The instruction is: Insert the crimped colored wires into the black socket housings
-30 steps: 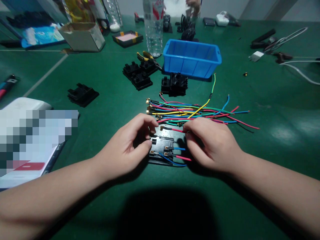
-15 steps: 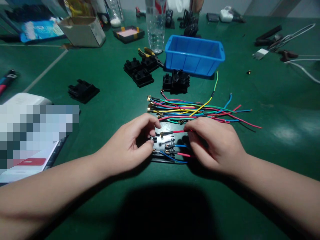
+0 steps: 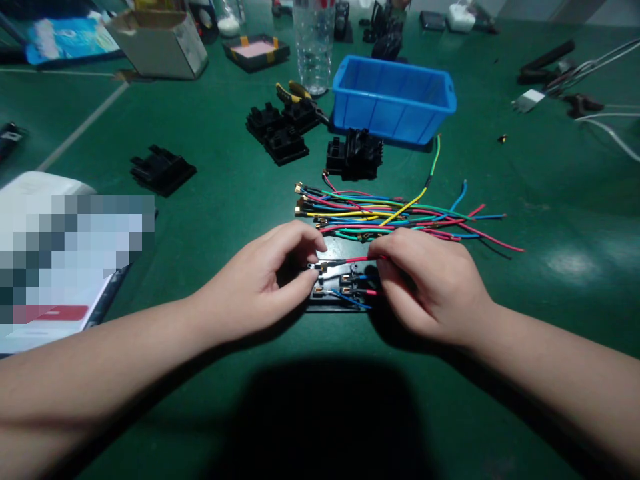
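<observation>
Between my hands lies a black plastic housing with metal terminals and several blue and red wires fitted in it. At its left edge is my left hand, thumb against the housing and fingers curled round its upper left corner. My right hand is closed in a pinch on a red wire, whose black sleeve and brass terminal point left. That terminal is over the housing's upper left slot; whether it is inside, I cannot tell. Just beyond my hands is a bundle of coloured wires with brass terminals.
A blue bin stands behind the wires, near a clear bottle and yellow-handled pliers. Several more black housings lie in front. At left are a phone and a cardboard box.
The housing has slid slightly right and away from me between my hands. The red wire's terminal now sits closer over its upper left slot. The camera view has tilted slightly down.
</observation>
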A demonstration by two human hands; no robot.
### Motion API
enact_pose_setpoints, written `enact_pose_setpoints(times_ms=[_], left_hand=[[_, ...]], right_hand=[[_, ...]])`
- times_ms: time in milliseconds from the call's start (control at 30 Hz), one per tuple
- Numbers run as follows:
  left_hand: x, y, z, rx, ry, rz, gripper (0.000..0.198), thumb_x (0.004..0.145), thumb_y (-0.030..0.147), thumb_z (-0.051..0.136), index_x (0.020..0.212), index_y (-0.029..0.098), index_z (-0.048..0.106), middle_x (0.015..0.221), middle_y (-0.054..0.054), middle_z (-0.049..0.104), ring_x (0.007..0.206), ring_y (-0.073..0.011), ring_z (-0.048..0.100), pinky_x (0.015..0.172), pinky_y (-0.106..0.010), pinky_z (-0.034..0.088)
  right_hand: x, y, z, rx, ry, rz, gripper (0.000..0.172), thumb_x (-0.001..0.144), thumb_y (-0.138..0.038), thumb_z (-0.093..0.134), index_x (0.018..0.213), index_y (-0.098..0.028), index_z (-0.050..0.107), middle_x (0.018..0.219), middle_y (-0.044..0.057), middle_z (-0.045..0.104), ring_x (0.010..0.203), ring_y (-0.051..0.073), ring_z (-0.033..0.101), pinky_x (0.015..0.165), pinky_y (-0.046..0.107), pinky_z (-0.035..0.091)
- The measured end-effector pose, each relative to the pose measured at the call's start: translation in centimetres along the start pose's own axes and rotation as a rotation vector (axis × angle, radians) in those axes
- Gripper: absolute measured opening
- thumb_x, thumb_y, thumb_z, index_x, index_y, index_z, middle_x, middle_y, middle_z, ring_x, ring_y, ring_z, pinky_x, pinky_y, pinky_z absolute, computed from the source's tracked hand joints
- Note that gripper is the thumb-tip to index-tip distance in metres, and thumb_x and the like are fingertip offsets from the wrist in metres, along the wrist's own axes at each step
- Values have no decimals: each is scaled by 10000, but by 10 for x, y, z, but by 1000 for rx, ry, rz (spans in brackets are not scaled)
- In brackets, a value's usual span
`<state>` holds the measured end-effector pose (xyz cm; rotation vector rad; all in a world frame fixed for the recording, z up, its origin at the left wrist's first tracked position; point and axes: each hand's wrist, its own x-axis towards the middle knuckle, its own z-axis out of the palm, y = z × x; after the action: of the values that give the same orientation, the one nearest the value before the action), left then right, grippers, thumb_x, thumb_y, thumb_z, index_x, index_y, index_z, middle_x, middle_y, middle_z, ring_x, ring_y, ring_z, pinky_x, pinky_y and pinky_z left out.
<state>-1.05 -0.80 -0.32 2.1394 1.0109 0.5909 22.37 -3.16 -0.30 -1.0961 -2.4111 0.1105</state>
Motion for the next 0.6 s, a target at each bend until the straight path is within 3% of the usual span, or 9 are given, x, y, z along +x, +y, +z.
enact_pose_setpoints(times_ms=[300, 600], left_hand=[[-1, 1, -1, 22, -5, 36, 165, 883, 189, 519, 1043, 150, 536, 971, -20, 595, 864, -141, 570, 787, -278, 449], [-2, -1, 0, 129, -49, 137, 347, 862, 336, 604, 1128, 136, 504, 1089, -56, 566, 1014, -194, 516, 898, -328, 417]], right_hand=[[-1, 0, 2, -59, -37, 40, 156, 834, -146, 435, 952, -201, 521, 767, 31, 611, 583, 165, 532, 538, 282, 410], [-2, 1, 3, -71, -18, 50, 170, 833, -148, 446, 983, -196, 509, 824, 56, 642, 636, 183, 580, 560, 291, 441]])
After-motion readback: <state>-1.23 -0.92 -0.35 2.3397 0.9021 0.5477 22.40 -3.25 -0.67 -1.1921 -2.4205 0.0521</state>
